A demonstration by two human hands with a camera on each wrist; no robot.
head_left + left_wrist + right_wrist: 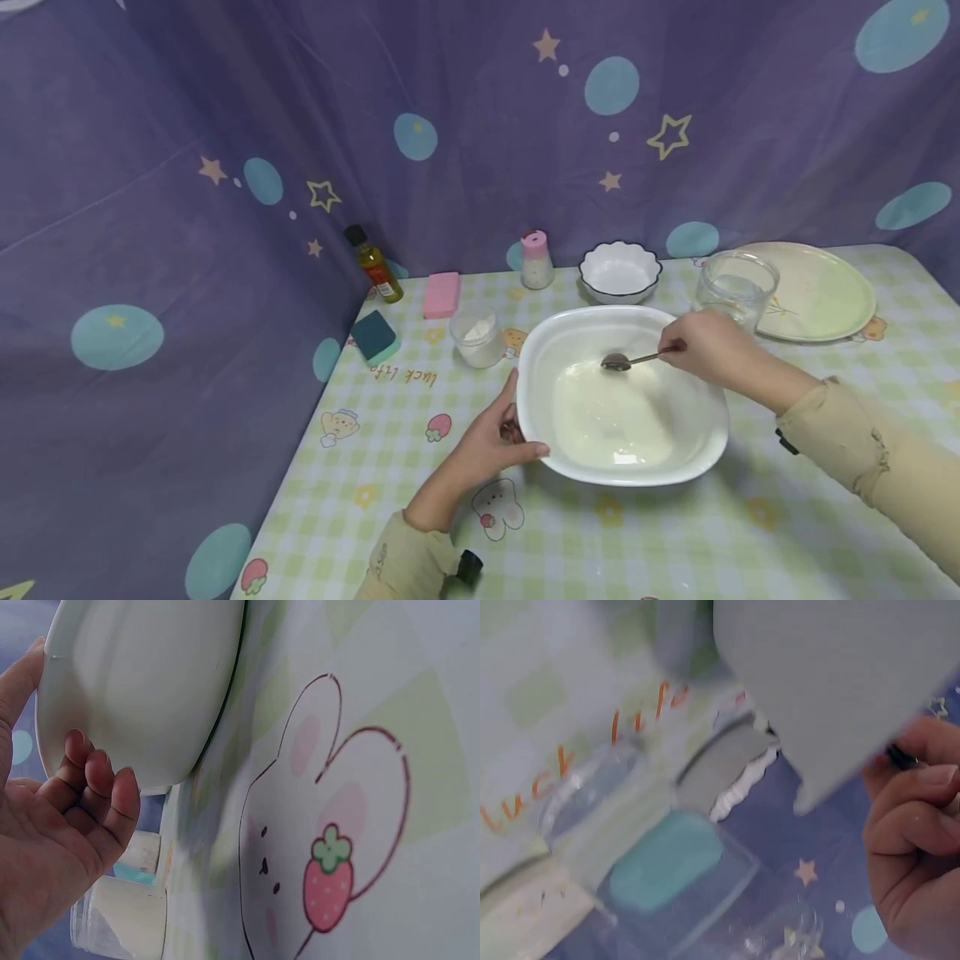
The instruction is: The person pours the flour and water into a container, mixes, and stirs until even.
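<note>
Two hands work at a large white dish (622, 400) near the table's (675, 533) middle: the left hand (491, 437) curls around its left rim, while the right hand (708, 346) pinches a spoon (626, 361) held over the pale liquid inside

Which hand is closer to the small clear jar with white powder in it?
Left. The left hand grips the big white bowl's near-left rim, just below the small clear jar of white powder. The right hand, holding a metal spoon, is across the bowl.
</note>
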